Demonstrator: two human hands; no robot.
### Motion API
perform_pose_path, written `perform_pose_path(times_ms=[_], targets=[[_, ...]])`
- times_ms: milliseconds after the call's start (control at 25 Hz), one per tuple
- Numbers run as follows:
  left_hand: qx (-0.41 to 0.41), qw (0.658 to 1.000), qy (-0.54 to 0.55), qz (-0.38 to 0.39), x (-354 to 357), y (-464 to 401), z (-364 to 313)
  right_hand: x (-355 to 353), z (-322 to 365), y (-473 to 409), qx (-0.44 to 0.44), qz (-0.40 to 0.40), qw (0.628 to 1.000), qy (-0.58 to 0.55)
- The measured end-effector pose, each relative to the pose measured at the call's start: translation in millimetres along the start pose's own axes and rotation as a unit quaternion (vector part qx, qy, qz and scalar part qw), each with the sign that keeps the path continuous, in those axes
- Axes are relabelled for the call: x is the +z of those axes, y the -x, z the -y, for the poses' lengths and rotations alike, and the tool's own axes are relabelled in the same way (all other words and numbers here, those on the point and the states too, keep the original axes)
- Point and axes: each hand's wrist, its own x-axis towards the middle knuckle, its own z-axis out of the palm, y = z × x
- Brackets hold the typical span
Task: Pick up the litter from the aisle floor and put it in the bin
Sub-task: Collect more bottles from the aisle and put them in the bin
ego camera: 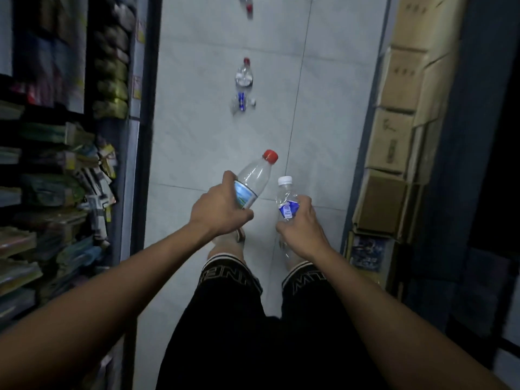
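narrow aisle, pale tiled floor point(197, 142) running up the middle of the view. left side: shelves point(56, 164) packed with stacked goods, blurred. right side: cardboard boxes point(399, 136) piled in a tall column against the wall. person stands on the floor in black shorts point(253, 319), both forearms reaching forward.

left hand point(216, 209) wraps its fingers round a clear red-cap bottle point(254, 181), held off the floor, cap tilted up and to the right. right hand point(302, 226) grips a smaller white-cap bottle point(287, 199) with a blue label, roughly upright. the two bottles are near each other, not touching.

litter on the floor ahead: second red-cap bottle point(244, 73), lying down; just below it a crushed bottle point(240, 102) with blue label, small white cap point(253, 102) just beside it. further up, at the top edge, another bottle point(247, 5), blurred.
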Motion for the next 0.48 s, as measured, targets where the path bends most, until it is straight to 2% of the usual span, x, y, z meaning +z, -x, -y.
perform_pose_path(times_ms=[240, 360, 480], targets=[[0.096, 0.99, -0.095, -0.041, -65.0, 50.7, 6.1, -28.6, 20.1, 63.9, -0.035, -0.095, 0.995, 0.016], [0.15, 0.982, -0.109, -0.039, -82.4, 60.2, 22.4, -15.3, 30.0, 87.2, -0.047, -0.132, 0.99, -0.007], [0.194, 0.975, -0.107, -0.017, -95.7, 66.4, 42.1, 11.9, 31.8, 111.6, -0.022, -0.162, 0.985, -0.062]])
